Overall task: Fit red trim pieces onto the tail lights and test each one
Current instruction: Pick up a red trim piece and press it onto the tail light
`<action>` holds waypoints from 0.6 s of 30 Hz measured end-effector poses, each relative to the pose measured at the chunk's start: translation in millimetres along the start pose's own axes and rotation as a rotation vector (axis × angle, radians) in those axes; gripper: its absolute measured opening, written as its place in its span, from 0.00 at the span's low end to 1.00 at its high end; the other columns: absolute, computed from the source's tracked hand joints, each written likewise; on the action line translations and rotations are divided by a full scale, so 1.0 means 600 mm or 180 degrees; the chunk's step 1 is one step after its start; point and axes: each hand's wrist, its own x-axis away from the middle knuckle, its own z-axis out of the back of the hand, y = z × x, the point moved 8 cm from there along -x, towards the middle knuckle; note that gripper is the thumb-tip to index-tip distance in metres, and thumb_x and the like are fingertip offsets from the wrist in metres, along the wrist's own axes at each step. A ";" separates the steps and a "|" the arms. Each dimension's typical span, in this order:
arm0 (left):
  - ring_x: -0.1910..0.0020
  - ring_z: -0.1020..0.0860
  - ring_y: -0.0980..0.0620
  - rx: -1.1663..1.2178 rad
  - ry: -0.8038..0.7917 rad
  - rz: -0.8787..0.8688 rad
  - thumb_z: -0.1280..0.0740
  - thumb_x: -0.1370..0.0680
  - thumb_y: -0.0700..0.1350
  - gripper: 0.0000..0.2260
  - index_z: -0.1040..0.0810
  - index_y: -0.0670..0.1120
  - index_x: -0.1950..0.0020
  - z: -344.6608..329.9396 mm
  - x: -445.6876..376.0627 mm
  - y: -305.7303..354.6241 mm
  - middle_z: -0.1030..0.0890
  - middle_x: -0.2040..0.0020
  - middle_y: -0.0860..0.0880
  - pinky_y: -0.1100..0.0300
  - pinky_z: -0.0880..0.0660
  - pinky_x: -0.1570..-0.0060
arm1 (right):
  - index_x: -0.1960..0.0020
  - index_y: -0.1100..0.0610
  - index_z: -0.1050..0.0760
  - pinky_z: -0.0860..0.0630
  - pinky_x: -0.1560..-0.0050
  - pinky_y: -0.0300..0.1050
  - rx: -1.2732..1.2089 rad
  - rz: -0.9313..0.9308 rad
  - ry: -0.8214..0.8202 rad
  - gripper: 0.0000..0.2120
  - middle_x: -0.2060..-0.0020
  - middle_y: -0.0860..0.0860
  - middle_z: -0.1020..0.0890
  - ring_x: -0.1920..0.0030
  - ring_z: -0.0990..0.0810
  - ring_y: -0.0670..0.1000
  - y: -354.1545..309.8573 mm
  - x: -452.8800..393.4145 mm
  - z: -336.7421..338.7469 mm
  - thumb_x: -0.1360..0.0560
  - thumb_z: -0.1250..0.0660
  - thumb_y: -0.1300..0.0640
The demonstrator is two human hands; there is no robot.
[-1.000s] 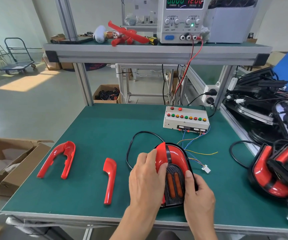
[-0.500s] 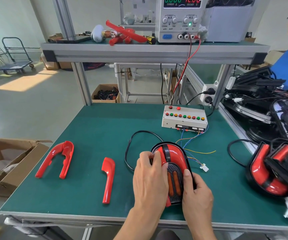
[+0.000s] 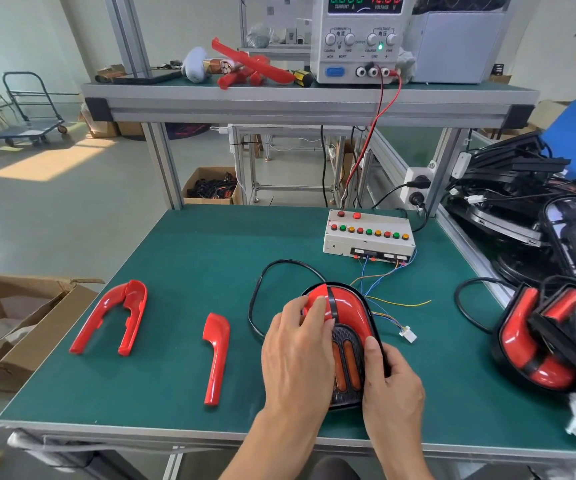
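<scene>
A black tail light [image 3: 347, 327] with red trim on its curved top and two orange strips lies on the green mat. My left hand [image 3: 297, 355] lies flat over its left side, fingers pressing the left red trim piece down. My right hand [image 3: 388, 379] grips the light's right edge, thumb on its face. Its black cable [image 3: 257, 292] loops to the left and a white connector [image 3: 408, 334] lies loose at the right. A straight red trim piece [image 3: 215, 355] and a U-shaped red trim piece [image 3: 113, 317] lie apart on the mat to the left.
A white test box [image 3: 369, 237] with coloured buttons sits behind the light, wired to a power supply [image 3: 359, 39] on the upper shelf. More tail lights [image 3: 536, 341] are piled at the right edge. An open cardboard box [image 3: 20, 323] stands left of the bench.
The left trim piece, tilted up a second ago, now sits lower against the light. My left hand has slid up over it; my right hand stays on the right edge.
</scene>
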 end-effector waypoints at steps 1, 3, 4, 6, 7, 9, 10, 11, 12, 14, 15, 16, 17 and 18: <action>0.52 0.17 0.43 0.0022 0.0006 0.0002 0.24 0.26 0.40 0.13 0.15 0.44 0.42 0.000 -0.002 -0.002 0.16 0.46 0.46 0.50 0.19 0.55 | 0.56 0.44 0.19 0.25 0.61 0.43 -0.0013 0.0001 -0.0007 0.22 0.66 0.39 0.16 0.63 0.19 0.41 0.000 0.001 -0.001 0.26 0.44 0.30; 0.51 0.18 0.43 0.0055 0.0036 -0.0008 0.25 0.25 0.40 0.13 0.16 0.44 0.41 0.002 -0.006 -0.007 0.17 0.45 0.45 0.51 0.20 0.53 | 0.56 0.45 0.19 0.26 0.63 0.42 -0.0016 0.0024 -0.0006 0.23 0.66 0.39 0.16 0.63 0.19 0.42 -0.002 0.001 0.000 0.26 0.44 0.30; 0.51 0.19 0.44 0.0068 0.0055 -0.0035 0.24 0.26 0.39 0.14 0.16 0.44 0.41 0.002 -0.009 -0.009 0.17 0.45 0.46 0.51 0.21 0.53 | 0.56 0.45 0.19 0.27 0.63 0.42 -0.0010 0.0034 0.0003 0.23 0.66 0.39 0.16 0.63 0.19 0.42 -0.003 0.001 -0.001 0.26 0.44 0.31; 0.52 0.19 0.45 0.0074 0.0093 -0.0096 0.23 0.27 0.40 0.15 0.17 0.44 0.41 -0.002 -0.010 -0.010 0.18 0.47 0.47 0.53 0.22 0.53 | 0.56 0.45 0.19 0.26 0.62 0.43 -0.0007 0.0026 0.0013 0.22 0.66 0.39 0.16 0.63 0.19 0.41 -0.002 0.001 0.000 0.26 0.44 0.31; 0.52 0.20 0.46 0.0066 0.0106 -0.0130 0.22 0.28 0.40 0.16 0.17 0.44 0.41 -0.004 -0.008 -0.009 0.19 0.47 0.47 0.54 0.22 0.54 | 0.56 0.44 0.19 0.25 0.62 0.44 -0.0007 0.0021 0.0007 0.22 0.66 0.39 0.16 0.63 0.19 0.42 -0.002 0.001 0.000 0.25 0.44 0.31; 0.52 0.20 0.47 0.0057 0.0155 -0.0208 0.22 0.28 0.40 0.16 0.17 0.44 0.41 -0.011 0.000 -0.008 0.19 0.47 0.47 0.56 0.23 0.53 | 0.56 0.44 0.19 0.23 0.60 0.47 0.0007 0.0032 -0.0013 0.22 0.66 0.40 0.16 0.63 0.19 0.42 -0.001 0.000 -0.001 0.25 0.44 0.31; 0.52 0.20 0.47 0.0062 0.0196 -0.0234 0.22 0.28 0.39 0.16 0.17 0.43 0.41 -0.014 0.003 -0.010 0.20 0.46 0.46 0.57 0.23 0.52 | 0.56 0.44 0.19 0.22 0.59 0.48 0.0011 0.0041 -0.0012 0.22 0.66 0.40 0.16 0.63 0.19 0.42 -0.001 0.000 -0.001 0.25 0.44 0.31; 0.51 0.21 0.47 0.0074 0.0241 -0.0249 0.22 0.28 0.39 0.16 0.17 0.43 0.41 -0.016 0.006 -0.012 0.20 0.46 0.46 0.58 0.24 0.51 | 0.56 0.44 0.19 0.22 0.58 0.47 0.0015 0.0052 -0.0004 0.22 0.65 0.39 0.16 0.63 0.19 0.42 0.000 -0.001 -0.001 0.25 0.44 0.31; 0.51 0.22 0.46 0.0088 0.0290 -0.0268 0.22 0.28 0.39 0.16 0.17 0.43 0.41 -0.016 0.008 -0.014 0.20 0.46 0.46 0.59 0.25 0.50 | 0.56 0.44 0.19 0.23 0.58 0.47 0.0025 0.0061 0.0002 0.22 0.64 0.38 0.16 0.62 0.19 0.41 0.000 -0.001 -0.001 0.25 0.44 0.31; 0.51 0.23 0.45 0.0086 0.0374 -0.0322 0.23 0.28 0.38 0.15 0.17 0.43 0.41 -0.015 0.012 -0.017 0.20 0.46 0.45 0.57 0.25 0.50 | 0.55 0.44 0.19 0.23 0.58 0.45 0.0049 0.0071 0.0005 0.21 0.64 0.37 0.16 0.61 0.19 0.41 0.001 -0.001 0.000 0.25 0.44 0.31; 0.51 0.24 0.45 0.0083 0.0398 -0.0336 0.23 0.27 0.38 0.15 0.17 0.42 0.41 -0.015 0.013 -0.019 0.20 0.46 0.45 0.57 0.25 0.50 | 0.55 0.44 0.19 0.24 0.59 0.44 0.0057 0.0076 0.0002 0.21 0.63 0.37 0.16 0.61 0.19 0.40 0.001 -0.001 0.000 0.25 0.44 0.31; 0.51 0.24 0.45 0.0087 0.0405 -0.0336 0.23 0.27 0.38 0.15 0.17 0.42 0.41 -0.016 0.015 -0.020 0.20 0.46 0.44 0.56 0.25 0.50 | 0.55 0.44 0.19 0.25 0.59 0.43 0.0063 0.0078 -0.0005 0.21 0.63 0.36 0.16 0.61 0.19 0.40 0.001 -0.001 0.000 0.25 0.43 0.31; 0.50 0.23 0.45 0.0104 0.0403 -0.0326 0.23 0.27 0.38 0.15 0.17 0.42 0.41 -0.016 0.017 -0.022 0.20 0.45 0.44 0.57 0.25 0.49 | 0.54 0.43 0.19 0.25 0.59 0.43 0.0067 0.0081 -0.0015 0.21 0.62 0.36 0.16 0.60 0.19 0.40 0.001 -0.001 0.000 0.25 0.43 0.31; 0.50 0.23 0.45 0.0137 0.0401 -0.0318 0.23 0.27 0.38 0.15 0.17 0.42 0.41 -0.017 0.017 -0.024 0.20 0.45 0.44 0.58 0.26 0.48 | 0.54 0.43 0.19 0.25 0.59 0.42 0.0065 0.0085 -0.0017 0.20 0.62 0.35 0.16 0.60 0.19 0.39 0.000 -0.001 -0.001 0.25 0.43 0.31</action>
